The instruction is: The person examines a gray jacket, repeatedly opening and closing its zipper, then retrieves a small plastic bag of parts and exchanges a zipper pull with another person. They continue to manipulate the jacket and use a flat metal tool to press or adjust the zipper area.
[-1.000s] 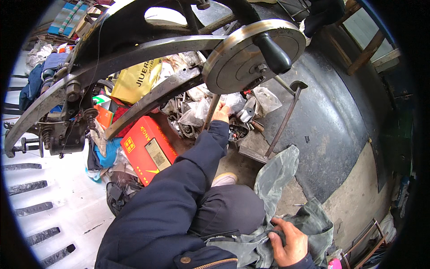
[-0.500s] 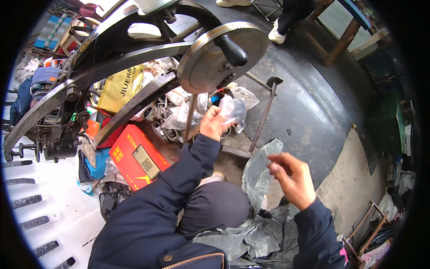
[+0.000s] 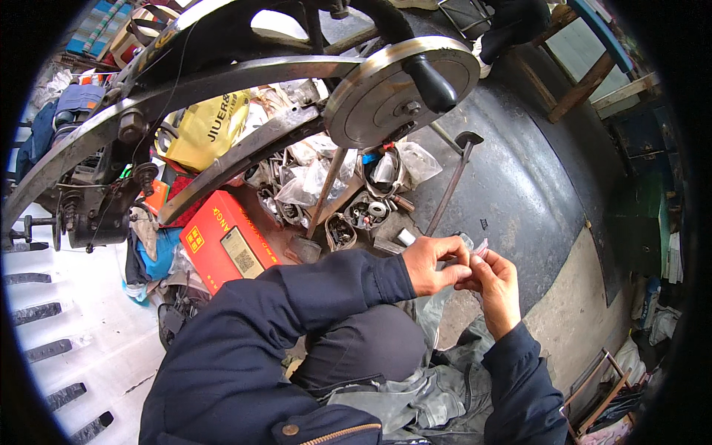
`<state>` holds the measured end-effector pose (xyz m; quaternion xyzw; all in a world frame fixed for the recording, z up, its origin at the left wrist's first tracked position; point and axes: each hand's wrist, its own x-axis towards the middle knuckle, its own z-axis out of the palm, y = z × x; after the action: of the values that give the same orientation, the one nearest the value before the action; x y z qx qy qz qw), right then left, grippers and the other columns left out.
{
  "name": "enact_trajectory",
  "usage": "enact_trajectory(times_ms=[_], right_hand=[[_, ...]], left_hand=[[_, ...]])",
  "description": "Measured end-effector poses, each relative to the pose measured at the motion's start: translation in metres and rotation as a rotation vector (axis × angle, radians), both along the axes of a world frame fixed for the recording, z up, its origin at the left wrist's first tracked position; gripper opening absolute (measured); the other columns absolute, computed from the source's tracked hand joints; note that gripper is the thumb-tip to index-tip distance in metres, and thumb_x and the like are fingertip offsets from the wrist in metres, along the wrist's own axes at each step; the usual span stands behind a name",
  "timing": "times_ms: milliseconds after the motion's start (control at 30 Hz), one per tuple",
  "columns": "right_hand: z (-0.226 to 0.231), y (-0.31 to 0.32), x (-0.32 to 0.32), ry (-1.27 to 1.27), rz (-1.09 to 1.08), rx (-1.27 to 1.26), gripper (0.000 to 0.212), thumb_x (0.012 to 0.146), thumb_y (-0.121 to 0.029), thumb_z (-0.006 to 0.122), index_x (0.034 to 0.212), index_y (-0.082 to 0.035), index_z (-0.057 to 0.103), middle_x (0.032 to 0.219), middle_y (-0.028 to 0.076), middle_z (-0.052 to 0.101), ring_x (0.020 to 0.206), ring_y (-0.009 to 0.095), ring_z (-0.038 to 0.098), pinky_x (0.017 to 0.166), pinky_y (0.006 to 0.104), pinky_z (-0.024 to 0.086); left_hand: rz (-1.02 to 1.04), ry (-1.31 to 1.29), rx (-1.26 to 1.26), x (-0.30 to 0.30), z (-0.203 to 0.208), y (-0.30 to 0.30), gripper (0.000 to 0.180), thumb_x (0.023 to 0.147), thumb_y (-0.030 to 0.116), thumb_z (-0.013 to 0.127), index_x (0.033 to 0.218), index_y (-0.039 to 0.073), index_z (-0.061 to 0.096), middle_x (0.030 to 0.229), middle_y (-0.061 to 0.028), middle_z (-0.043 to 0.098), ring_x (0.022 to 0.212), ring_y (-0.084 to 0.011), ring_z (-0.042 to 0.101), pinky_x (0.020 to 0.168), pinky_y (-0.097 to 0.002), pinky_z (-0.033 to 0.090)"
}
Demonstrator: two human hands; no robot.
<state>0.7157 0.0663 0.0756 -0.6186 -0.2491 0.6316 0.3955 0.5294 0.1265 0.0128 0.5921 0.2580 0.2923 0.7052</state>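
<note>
My left hand (image 3: 436, 265) and my right hand (image 3: 495, 288) meet in front of my right knee, fingertips close together. Both are pinched shut around a small clear plastic bag (image 3: 479, 248), whose upper edge pokes out above the fingers. What the bag contains is hidden. Below my hands, a grey-green camouflage cloth (image 3: 415, 397) lies across my lap. Past my left hand, small containers of metal parts (image 3: 368, 211) stand on the floor beside several other clear plastic bags (image 3: 305, 182).
A black hand-cranked machine with a large metal wheel (image 3: 356, 111) and knob arches over the left side. Beneath it lie a red box (image 3: 222, 241) and a yellow bag (image 3: 211, 130). A metal stand leg (image 3: 450, 185) rises ahead. Another person's leg (image 3: 512, 30) shows at the far right.
My left hand has come back from the parts containers, bringing the clear plastic bag to my right hand. Both hands now hold it. The view has shifted slightly.
</note>
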Motion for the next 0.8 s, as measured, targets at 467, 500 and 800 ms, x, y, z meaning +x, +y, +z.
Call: enact_trajectory(times_ms=[467,500,800], right_hand=[[0.014,0.006,-0.004,-0.013,0.099,-0.052,0.019,0.106,-0.012,0.065,0.112,0.005,0.073,0.094,0.012,0.078,0.082,0.019,0.077,0.078,0.0337,0.066],[0.015,0.006,-0.004,-0.017,0.11,-0.055,0.019,0.105,-0.012,0.067,0.109,0.005,0.073,0.093,0.012,0.077,0.081,0.018,0.077,0.077,0.0334,0.066],[0.015,0.005,0.001,0.005,0.076,-0.029,0.017,0.104,-0.01,0.064,0.102,0.004,0.073,0.088,0.012,0.077,0.076,0.018,0.076,0.072,0.0323,0.064]], left_hand=[[-0.027,-0.106,-0.281,-0.01,-0.007,0.003,0.025,0.102,0.02,0.076,0.115,0.005,0.059,0.102,0.0006,0.064,0.095,-0.008,0.061,0.089,-0.028,0.051],[-0.03,-0.083,-0.27,-0.009,-0.005,0.004,0.027,0.102,0.021,0.077,0.115,0.005,0.059,0.101,0.0007,0.064,0.094,-0.008,0.061,0.089,-0.0279,0.051],[-0.028,-0.09,-0.144,-0.007,0.003,0.002,0.016,0.099,0.004,0.069,0.109,0.005,0.056,0.095,-0.0012,0.064,0.089,-0.0097,0.062,0.083,-0.0296,0.053]])
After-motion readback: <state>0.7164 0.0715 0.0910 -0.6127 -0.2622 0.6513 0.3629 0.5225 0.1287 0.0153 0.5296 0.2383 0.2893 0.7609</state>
